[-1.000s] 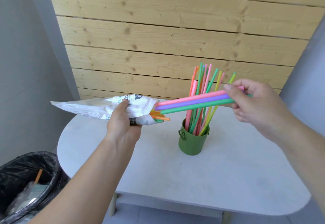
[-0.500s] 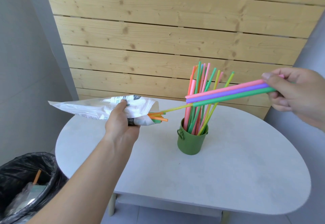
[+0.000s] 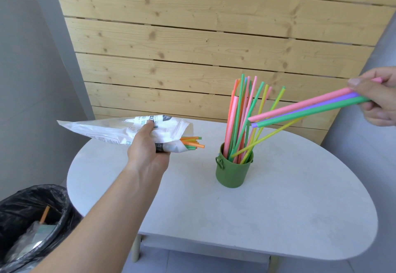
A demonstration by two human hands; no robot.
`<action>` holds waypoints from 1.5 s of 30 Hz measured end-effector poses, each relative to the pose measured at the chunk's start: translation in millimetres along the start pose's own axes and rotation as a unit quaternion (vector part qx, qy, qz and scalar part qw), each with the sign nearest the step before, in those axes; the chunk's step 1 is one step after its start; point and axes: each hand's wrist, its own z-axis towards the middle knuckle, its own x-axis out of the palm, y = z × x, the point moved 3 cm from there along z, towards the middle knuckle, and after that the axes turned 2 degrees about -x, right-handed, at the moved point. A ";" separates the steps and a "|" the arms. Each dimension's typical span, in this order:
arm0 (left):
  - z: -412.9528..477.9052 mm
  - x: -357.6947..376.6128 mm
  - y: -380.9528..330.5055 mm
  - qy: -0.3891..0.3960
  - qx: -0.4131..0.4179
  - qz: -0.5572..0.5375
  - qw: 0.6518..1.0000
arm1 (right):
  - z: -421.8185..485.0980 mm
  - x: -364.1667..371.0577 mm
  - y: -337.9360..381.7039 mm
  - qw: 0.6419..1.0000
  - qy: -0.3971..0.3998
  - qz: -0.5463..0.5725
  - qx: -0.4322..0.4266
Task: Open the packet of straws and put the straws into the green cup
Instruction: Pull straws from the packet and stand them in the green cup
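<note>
Straws (image 3: 300,107), perhaps four, between right-hand fingertips (image 3: 354,85)

The right hand (image 3: 378,101) is cut off by the right edge, wrist out of frame. The bin (image 3: 64,208), lower left, is cut by two edges. Print on the packet (image 3: 111,130) is too small to read. The straws (image 3: 235,122) have their lower ends hidden inside the cup (image 3: 232,172). Some fingers of the left hand (image 3: 147,152) are hidden behind the packet.
</note>
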 end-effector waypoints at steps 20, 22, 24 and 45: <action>-6.7 3.1 3.2 0.013 -0.006 0.019 1.000 | 40.1 105.5 34.0 0.886 0.176 -0.423 -0.069; -5.8 3.2 4.0 0.014 -0.008 0.016 1.000 | 43.7 114.4 32.7 0.883 0.168 -0.432 -0.076; -5.2 2.9 4.1 0.013 -0.008 0.009 1.000 | 46.5 121.3 30.9 0.889 0.166 -0.419 -0.073; -13.4 7.3 2.3 0.037 0.004 0.027 0.999 | 30.4 142.9 10.8 0.902 0.017 -0.397 -0.171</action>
